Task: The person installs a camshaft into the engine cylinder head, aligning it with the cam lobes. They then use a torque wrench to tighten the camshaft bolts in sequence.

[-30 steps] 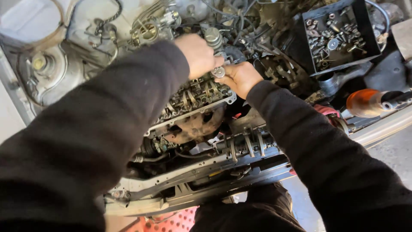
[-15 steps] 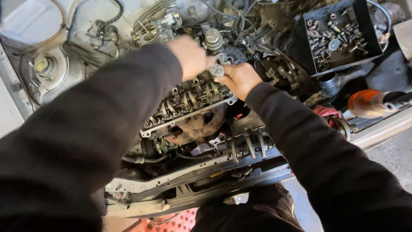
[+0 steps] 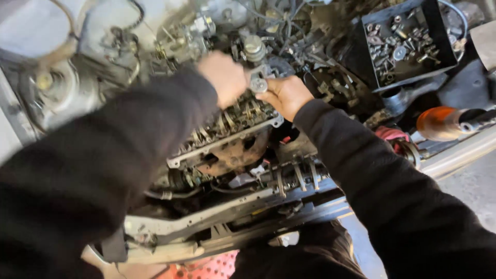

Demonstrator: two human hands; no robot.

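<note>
Strut tower: a round grey dome point(image 3: 46, 85) is seen at the far left of the engine bay, blurred, with hoses and wires looped above it.
Left sleeve: a black sleeve point(image 3: 103, 155) is stretched from the lower left up across the engine.
Left hand: the left hand point(image 3: 223, 77) is clenched into a fist above the cylinder head; what is gripped inside it cannot be told, as the fingers are turned away and blurred.
Cylinder head: the open cylinder head point(image 3: 227, 129) is laid bare below both hands, with its valve gear and pale metal rim exposed, tilted from lower left to upper right.
Metal tool: a small silvery tool head point(image 3: 258, 82) is held between the two hands, just above the upper end of the cylinder head, touching the right hand's fingertips.
Right hand: the right hand point(image 3: 287, 95) is curled around the silvery tool, its fingers closed on it.
Right sleeve: a black sleeve point(image 3: 392, 186) is run down to the lower right.
Parts tray: a black tray point(image 3: 369, 46) filled with bolts and washers is set at the upper right, well apart from the hands.
Orange handle: an orange tool handle point(image 3: 439, 123) is laid at the right edge, below the tray.
</note>
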